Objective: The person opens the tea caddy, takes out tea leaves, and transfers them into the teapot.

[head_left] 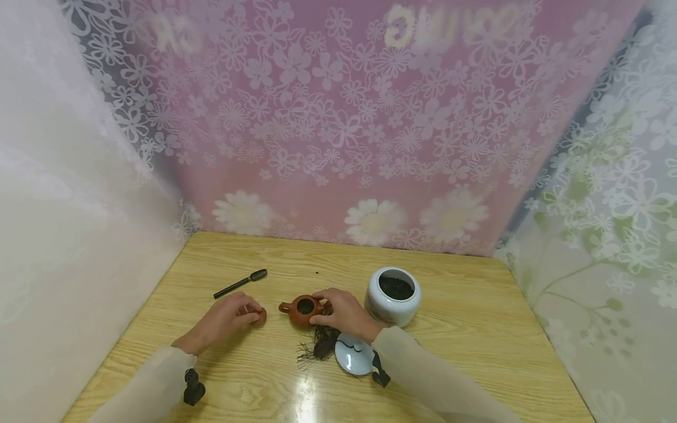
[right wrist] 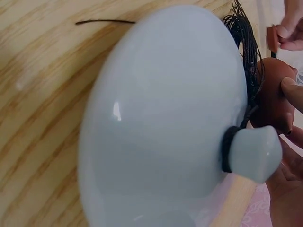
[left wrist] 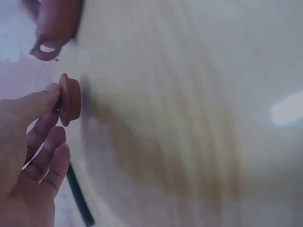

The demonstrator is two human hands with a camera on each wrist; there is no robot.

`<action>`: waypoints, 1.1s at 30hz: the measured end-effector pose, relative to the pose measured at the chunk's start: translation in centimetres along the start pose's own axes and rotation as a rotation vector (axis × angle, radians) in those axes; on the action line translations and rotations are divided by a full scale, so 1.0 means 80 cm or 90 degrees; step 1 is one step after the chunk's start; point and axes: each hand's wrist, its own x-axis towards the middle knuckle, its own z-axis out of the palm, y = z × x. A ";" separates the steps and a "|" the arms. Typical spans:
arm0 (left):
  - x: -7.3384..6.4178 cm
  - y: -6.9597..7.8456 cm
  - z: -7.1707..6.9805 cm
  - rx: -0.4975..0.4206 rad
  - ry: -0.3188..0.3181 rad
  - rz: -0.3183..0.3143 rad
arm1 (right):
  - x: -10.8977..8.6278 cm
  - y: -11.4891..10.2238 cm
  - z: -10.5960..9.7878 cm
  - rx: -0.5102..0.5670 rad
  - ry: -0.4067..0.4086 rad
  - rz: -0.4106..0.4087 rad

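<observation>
My left hand point(head_left: 233, 314) pinches a small reddish-brown teapot lid point(left wrist: 71, 99) by its knob, a little above the table in the left wrist view. The matching clay teapot point(head_left: 300, 317) stands to its right, uncovered, with dark contents inside and its loop handle turned to the left. My right hand point(head_left: 346, 314) grips the teapot's spout side between thumb and fingers. Under that hand lie a dark tassel point(head_left: 324, 343) and a pale glazed jar lid point(head_left: 351, 355); the tassel's cord is looped around the jar lid's knob point(right wrist: 255, 153).
A white jar point(head_left: 394, 299) filled with dark loose tea leaves stands right of the right hand. Beyond the left hand lies a dark scoop point(head_left: 240, 284). The wooden table point(head_left: 248, 382) meets floral cloth walls at the back and sides.
</observation>
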 end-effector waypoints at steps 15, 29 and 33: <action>0.054 0.083 -0.008 -0.034 -0.017 0.029 | 0.002 -0.004 -0.002 -0.007 -0.004 0.006; 0.083 0.095 0.032 -0.035 -0.061 0.046 | 0.004 0.000 -0.001 -0.009 -0.003 -0.007; 0.085 0.097 0.037 -0.032 -0.054 0.054 | 0.004 0.002 0.000 -0.004 -0.001 -0.009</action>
